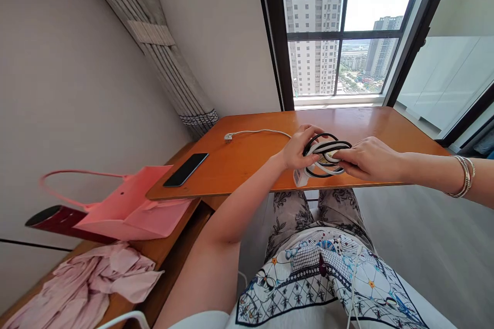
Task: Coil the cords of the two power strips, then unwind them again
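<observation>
A bundle of black and white cables (328,150), wound in loops, is held between both hands above the wooden table (247,154), near its front edge. My left hand (303,149) has its fingers closed around the left side of the loops. On the right side, the fingers of my right hand (365,158) pinch the coil. Below the left hand, a white block (301,177) sticks out at the table edge; part of it is hidden, so its kind is unclear. From the bundle's side a white cord runs left across the tabletop to a plug (229,137).
A black smartphone (186,169) lies at the table's left end. Beyond it, a pink bag (135,211), a dark red cylinder (65,221) and crumpled pink cloth (104,277) rest on a lower wooden surface. A window (341,36) stands behind the table, with a curtain (165,56) at left.
</observation>
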The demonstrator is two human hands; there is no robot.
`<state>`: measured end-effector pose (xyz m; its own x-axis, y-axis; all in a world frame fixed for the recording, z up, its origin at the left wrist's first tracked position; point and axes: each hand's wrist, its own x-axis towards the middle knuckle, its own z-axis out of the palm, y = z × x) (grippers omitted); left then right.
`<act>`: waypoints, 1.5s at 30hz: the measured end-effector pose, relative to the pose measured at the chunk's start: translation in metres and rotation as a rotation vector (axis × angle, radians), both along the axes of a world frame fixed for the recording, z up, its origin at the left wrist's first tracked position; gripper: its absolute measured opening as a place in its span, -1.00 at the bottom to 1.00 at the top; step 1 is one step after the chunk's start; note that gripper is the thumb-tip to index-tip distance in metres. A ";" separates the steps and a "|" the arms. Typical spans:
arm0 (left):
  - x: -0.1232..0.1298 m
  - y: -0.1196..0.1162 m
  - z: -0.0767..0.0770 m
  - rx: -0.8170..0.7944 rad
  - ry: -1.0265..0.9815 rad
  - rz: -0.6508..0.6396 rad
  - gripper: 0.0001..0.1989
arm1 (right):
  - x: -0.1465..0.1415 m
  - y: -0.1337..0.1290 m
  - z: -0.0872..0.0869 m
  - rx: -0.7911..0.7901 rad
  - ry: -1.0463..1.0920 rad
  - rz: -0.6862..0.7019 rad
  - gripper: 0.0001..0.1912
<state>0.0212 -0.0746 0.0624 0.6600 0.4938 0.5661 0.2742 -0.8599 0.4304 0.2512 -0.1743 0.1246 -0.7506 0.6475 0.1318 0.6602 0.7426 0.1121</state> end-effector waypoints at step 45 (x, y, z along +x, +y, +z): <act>0.003 -0.022 0.057 -0.338 -0.109 -0.176 -0.19 | 0.016 -0.001 0.027 0.268 -0.031 0.165 -0.59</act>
<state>0.0242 -0.0971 0.1190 0.6962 0.5492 0.4623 0.0728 -0.6947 0.7156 0.2677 -0.1754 0.1514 -0.8488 0.4624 0.2563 0.5268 0.7806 0.3363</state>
